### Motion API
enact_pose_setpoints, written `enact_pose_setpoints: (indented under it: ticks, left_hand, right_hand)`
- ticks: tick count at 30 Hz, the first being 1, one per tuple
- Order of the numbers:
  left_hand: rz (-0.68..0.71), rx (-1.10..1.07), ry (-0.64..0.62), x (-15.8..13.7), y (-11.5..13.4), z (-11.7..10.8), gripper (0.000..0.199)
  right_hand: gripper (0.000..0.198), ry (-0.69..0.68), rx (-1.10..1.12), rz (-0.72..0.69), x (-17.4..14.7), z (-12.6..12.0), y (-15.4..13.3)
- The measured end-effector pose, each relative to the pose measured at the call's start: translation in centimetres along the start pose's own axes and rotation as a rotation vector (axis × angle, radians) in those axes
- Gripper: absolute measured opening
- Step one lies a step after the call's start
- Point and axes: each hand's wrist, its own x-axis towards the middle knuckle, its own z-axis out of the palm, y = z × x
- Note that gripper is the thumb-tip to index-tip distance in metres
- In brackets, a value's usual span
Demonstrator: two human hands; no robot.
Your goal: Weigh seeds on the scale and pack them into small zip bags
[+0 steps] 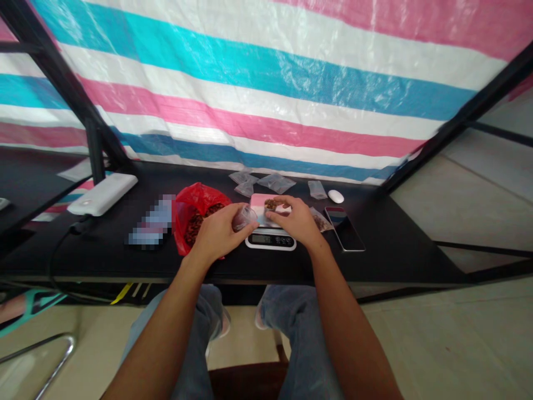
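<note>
My left hand (222,229) is closed round a small clear plastic bag (245,218), just right of a red plastic bag (202,194). Brown dried pieces (194,226) fill the red bag's open mouth. Between thumb and fingers, my right hand (297,219) grips a small clear cup (270,211) with brown pieces (271,204) in it. The cup is above the pan of a white digital kitchen scale (270,241); whether it touches the pan I cannot tell. The scale's display faces me, its digits too faint to read.
Several small clear bags (277,182) lie behind the scale. A filled little bag (321,221) is beside my right wrist, near a phone (345,229) and a white oval case (336,196). A white power strip (102,194) sits left. Striped sheeting (258,89) hangs behind the black table (395,244).
</note>
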Motion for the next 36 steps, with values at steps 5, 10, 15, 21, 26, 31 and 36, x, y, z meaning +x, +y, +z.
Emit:
enact_pose_setpoints:
  ticks: [5, 10, 15, 21, 26, 31, 36]
  left_hand:
    - [0.022, 0.013, 0.004, -0.1, -0.3, 0.4, 0.056]
    - [0.044, -0.011, 0.020, 0.0, -0.5, 0.8, 0.055]
    - [0.067, -0.130, -0.021, 0.2, -0.5, 0.9, 0.055]
    - [0.077, -0.190, -0.036, 0.2, -0.5, 0.9, 0.052]
    - [0.080, -0.177, -0.053, 0.3, -0.6, 1.0, 0.052]
    - [0.092, -0.146, -0.069, 0.3, -0.7, 1.1, 0.049]
    - [0.092, -0.135, -0.074, 0.3, -0.6, 1.1, 0.058]
  right_hand:
    - [0.030, -0.012, 0.023, -0.033, -0.1, -0.3, -0.8]
    - [0.029, -0.036, 0.000, -0.187, -0.4, -0.7, -1.9]
    - [0.021, -0.097, 0.019, -0.304, -0.4, -0.6, -2.2]
    - [0.027, -0.124, -0.012, -0.391, -0.4, -0.6, -2.4]
    - [0.033, -0.229, 0.045, -0.380, -0.5, -0.4, -2.6]
    - [0.035, -0.288, 0.074, -0.360, -0.6, -0.4, -2.7]
    - [0.031, -0.297, 0.087, -0.324, -0.7, -0.5, -3.0]
